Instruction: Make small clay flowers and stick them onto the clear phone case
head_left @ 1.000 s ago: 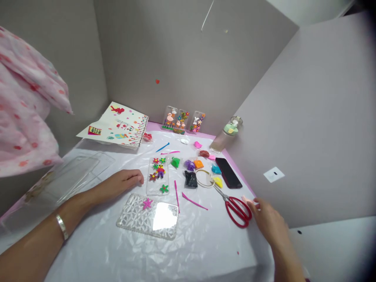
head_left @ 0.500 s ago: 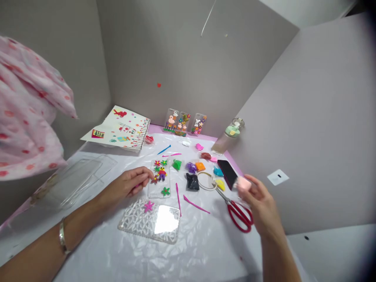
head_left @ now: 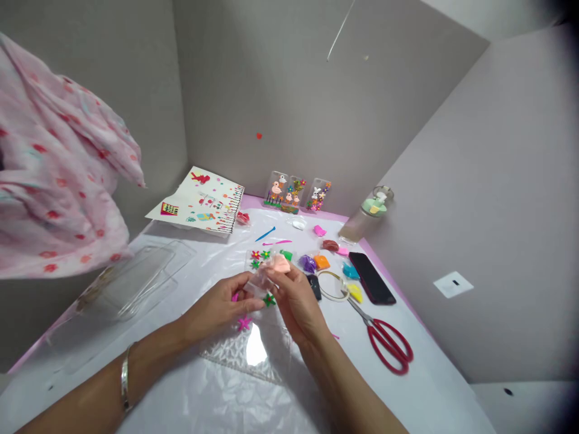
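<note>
My right hand (head_left: 301,304) is closed on a small packet of peach clay (head_left: 281,263), held over the middle of the table. My left hand (head_left: 235,296) meets it from the left, fingers closed at the clear wrapper (head_left: 259,283) of that packet. A small pink bit shows between the left fingers; what it is I cannot tell. Beneath the hands lies a clear phone case with clay flowers (head_left: 256,255), largely covered. Closer to me rests a clear patterned phone case (head_left: 226,346) bearing a pink clay flower (head_left: 245,323).
Red-handled scissors (head_left: 391,349), a phone (head_left: 371,278) and a bangle (head_left: 333,284) lie on the right. Several clay packets, including a purple one (head_left: 308,263), are scattered behind. A bottle (head_left: 364,220) stands back right. Empty clear cases (head_left: 140,283) and pink cloth (head_left: 67,181) occupy the left.
My right hand has carried the peach clay packet left from beside the phone to the middle. My left hand has closed at its wrapper. The view has shifted slightly.
</note>
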### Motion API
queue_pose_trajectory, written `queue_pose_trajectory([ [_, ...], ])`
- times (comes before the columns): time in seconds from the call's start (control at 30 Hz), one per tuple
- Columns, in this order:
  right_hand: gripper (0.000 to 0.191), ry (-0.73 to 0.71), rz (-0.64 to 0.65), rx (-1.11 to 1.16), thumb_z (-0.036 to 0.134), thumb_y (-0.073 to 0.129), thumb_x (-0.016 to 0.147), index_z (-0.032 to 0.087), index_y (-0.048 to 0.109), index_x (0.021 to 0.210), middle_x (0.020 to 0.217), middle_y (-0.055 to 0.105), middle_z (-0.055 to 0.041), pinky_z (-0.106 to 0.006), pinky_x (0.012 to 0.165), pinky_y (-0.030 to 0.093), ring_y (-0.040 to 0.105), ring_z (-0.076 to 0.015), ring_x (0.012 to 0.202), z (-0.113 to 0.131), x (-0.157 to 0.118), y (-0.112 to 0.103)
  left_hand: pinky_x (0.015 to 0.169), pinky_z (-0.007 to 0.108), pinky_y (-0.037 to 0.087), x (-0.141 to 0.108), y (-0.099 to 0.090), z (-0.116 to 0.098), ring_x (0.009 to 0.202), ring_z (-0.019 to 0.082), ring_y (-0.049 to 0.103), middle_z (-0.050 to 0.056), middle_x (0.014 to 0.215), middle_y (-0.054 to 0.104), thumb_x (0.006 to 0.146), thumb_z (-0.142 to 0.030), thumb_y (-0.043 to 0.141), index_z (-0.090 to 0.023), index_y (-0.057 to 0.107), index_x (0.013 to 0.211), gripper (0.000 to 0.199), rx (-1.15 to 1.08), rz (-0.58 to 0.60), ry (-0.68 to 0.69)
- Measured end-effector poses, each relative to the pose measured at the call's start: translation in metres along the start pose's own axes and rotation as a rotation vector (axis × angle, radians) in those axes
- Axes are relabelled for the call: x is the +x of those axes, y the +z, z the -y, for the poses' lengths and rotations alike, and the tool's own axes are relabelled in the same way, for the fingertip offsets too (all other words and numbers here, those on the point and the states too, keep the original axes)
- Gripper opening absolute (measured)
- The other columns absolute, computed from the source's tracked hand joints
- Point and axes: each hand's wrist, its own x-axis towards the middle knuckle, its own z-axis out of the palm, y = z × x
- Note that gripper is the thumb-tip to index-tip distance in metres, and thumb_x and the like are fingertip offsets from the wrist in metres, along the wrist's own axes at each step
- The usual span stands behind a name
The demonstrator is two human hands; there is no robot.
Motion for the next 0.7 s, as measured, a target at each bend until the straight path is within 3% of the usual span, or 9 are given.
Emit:
queue_pose_trajectory([
  [0.13,0.019,0.024,-0.018,0.006,0.030,0.080,0.069,0.019,0.068,0.079,0.082,0.067,-0.0009,-0.027,0.074,0.044,0.057,-0.0152,0.076,-0.006,-0.003,0.001,0.075,0.031,0.043,0.000,0.002,0.000,0.084,0.020,0.057,0.004,0.089,0.066,0.089,-0.042,0.060,-0.020,0.067,0.093,0.024,0.015,-0.087,0.038],
  [0.27,0.026,-0.041,-0.031,-0.064,0.033,0.079,0.074,0.021,0.067,0.094,0.078,0.065,0.0011,-0.025,0.064,0.043,0.055,-0.0129,0.066,-0.003,-0.002,-0.011,0.059,0.026,0.035,-0.002,-0.002,-0.006,0.062,0.013,0.045,-0.002,0.070,0.056,0.088,-0.046,0.061,-0.019,0.062,0.077,0.029,0.048,-0.143,-0.018],
  [0.37,0.036,-0.154,-0.054,-0.170,0.032,0.077,0.078,0.025,0.064,0.110,0.073,0.065,0.0030,-0.026,0.059,0.044,0.054,-0.0132,0.061,0.002,-0.002,-0.017,0.051,0.025,0.024,-0.002,-0.007,-0.007,0.053,0.010,0.031,-0.004,0.066,0.048,0.090,-0.054,0.054,-0.019,0.063,0.082,0.037,0.056,-0.162,-0.043],
  [0.47,0.031,-0.225,-0.061,-0.275,0.032,0.075,0.081,0.025,0.065,0.110,0.065,0.059,0.0045,-0.028,0.059,0.047,0.055,-0.0149,0.059,0.003,-0.003,-0.017,0.049,0.024,0.022,-0.001,-0.011,-0.004,0.053,0.009,0.028,-0.003,0.070,0.047,0.092,-0.057,0.049,-0.019,0.062,0.088,0.040,0.051,-0.166,-0.045],
  [0.7,0.025,-0.250,-0.029,-0.366,0.037,0.071,0.085,0.026,0.067,0.107,0.064,0.054,0.0035,-0.029,0.056,0.046,0.054,-0.0167,0.060,-0.006,-0.007,-0.014,0.049,0.024,0.021,0.000,-0.014,0.003,0.051,0.009,0.023,-0.008,0.059,0.034,0.090,-0.055,0.058,-0.020,0.060,0.084,0.036,0.013,-0.133,-0.050],
])
